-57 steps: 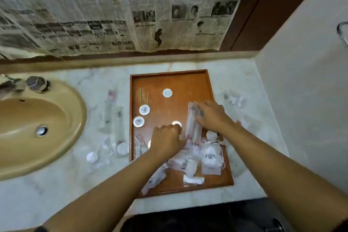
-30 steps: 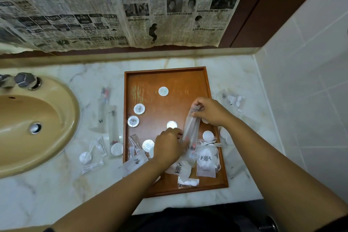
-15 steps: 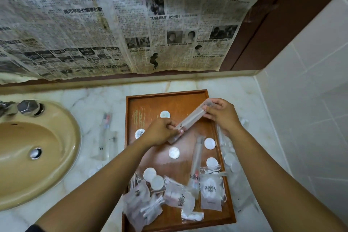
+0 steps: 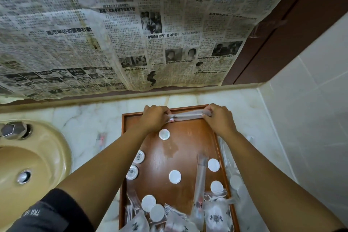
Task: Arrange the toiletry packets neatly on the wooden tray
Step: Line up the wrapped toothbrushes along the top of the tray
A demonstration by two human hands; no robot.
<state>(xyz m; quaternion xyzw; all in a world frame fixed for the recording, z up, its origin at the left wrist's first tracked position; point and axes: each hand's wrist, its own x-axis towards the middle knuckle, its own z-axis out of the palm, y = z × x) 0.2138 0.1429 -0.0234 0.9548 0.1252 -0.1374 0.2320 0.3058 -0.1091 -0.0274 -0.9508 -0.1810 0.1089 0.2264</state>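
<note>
Evidently the long clear packet (image 4: pixel 186 116) is held crosswise at the far edge of the wooden tray (image 4: pixel 180 145), parallel to its rim, probably to start a tidy row there. The left hand (image 4: pixel 154 117) and right hand (image 4: pixel 219 117) each curl their fingers over one end, pinching it so it lies straight. Round white packets (image 4: pixel 175 176) lie scattered mid-tray, a second long packet (image 4: pixel 200 181) lies lengthwise, and a heap of bags (image 4: pixel 216 216) at the near end looks unsorted.
</note>
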